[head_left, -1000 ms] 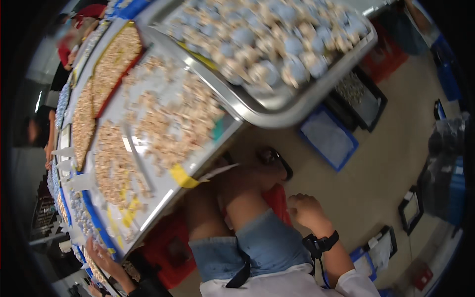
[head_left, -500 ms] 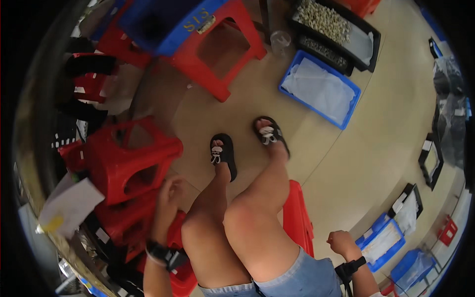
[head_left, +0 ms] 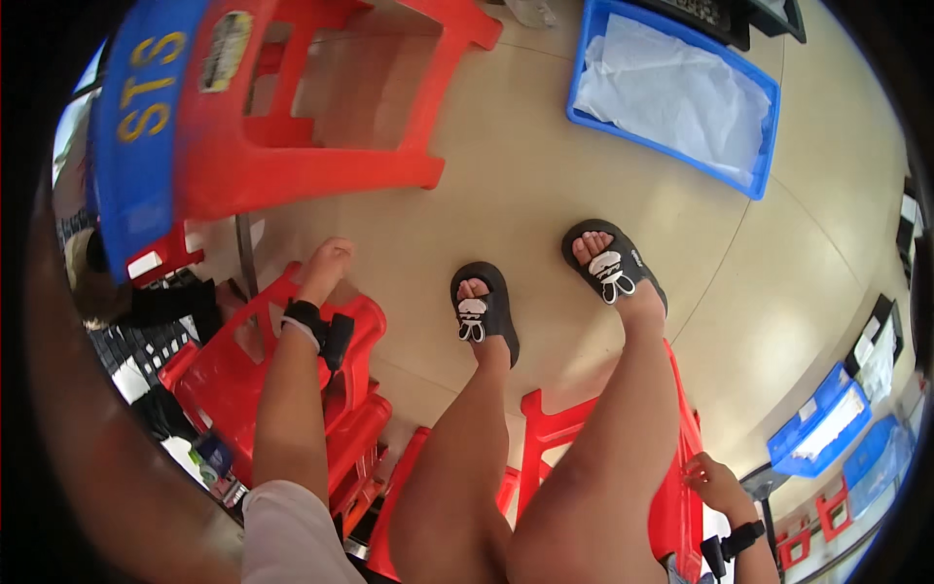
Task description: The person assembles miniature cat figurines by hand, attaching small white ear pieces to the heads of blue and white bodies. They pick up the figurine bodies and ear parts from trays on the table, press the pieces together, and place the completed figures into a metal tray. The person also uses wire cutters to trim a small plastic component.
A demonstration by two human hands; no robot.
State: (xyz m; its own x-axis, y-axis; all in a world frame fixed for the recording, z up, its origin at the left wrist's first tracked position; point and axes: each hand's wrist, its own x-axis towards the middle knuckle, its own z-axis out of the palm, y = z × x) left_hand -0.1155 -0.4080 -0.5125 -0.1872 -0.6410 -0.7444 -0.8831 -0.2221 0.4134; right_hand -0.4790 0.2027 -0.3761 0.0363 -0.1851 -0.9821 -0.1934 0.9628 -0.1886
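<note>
My left hand (head_left: 328,268) hangs over the far edge of a stacked red plastic stool (head_left: 341,341); its fingers are loosely curled together and nothing shows in them. My right hand (head_left: 716,484) is low at the right, beside the red stool (head_left: 678,487) under my leg. Its fingers are bent but slightly apart, with nothing visible in them; whether they touch the stool's edge I cannot tell. Each wrist wears a black strap with a small device, the left device (head_left: 336,341) and the right device (head_left: 715,555). My feet in black slides (head_left: 496,311) rest on the tiled floor.
A red stool (head_left: 321,175) carrying a blue bin (head_left: 136,136) stands at the upper left. A blue tray (head_left: 681,180) lined with white sheeting lies far right, near black trays (head_left: 705,15). More blue trays (head_left: 822,419) and small red stools (head_left: 833,508) line the right side.
The view has shifted, bringing the far red stool and blue bin closer on the left. My left hand has moved farther forward, and my right hand has come beside the red stool, its fingers less tightly closed.
</note>
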